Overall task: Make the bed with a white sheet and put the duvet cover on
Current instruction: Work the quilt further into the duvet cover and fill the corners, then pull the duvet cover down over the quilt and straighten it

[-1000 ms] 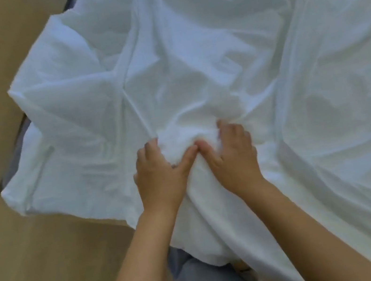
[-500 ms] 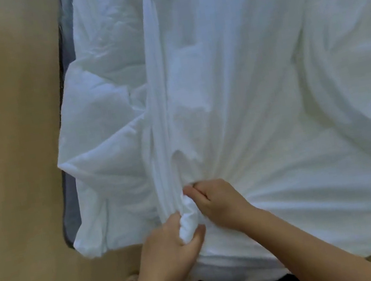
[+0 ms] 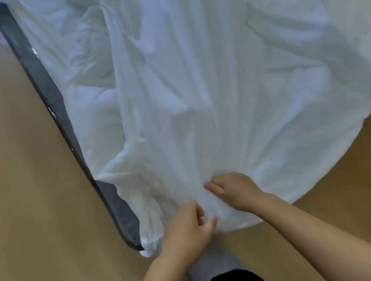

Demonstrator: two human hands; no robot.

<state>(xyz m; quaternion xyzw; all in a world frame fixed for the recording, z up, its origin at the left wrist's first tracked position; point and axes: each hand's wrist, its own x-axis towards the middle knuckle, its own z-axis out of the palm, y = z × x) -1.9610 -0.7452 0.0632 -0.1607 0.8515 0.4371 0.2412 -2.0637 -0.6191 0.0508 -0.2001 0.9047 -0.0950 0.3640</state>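
The left grip [image 3: 187, 229] pinched the near hem of the white sheet [image 3: 206, 82] between thumb and curled fingers; the right grip [image 3: 235, 191], just beyond it, bunched the same cloth. The sheet fanned away from both, the dark mattress edge [image 3: 46, 90] to their left

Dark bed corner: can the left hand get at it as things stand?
Probably yes: the left hand lies just beside the dark bed corner, only bunched white sheet between, though it grips that sheet now.
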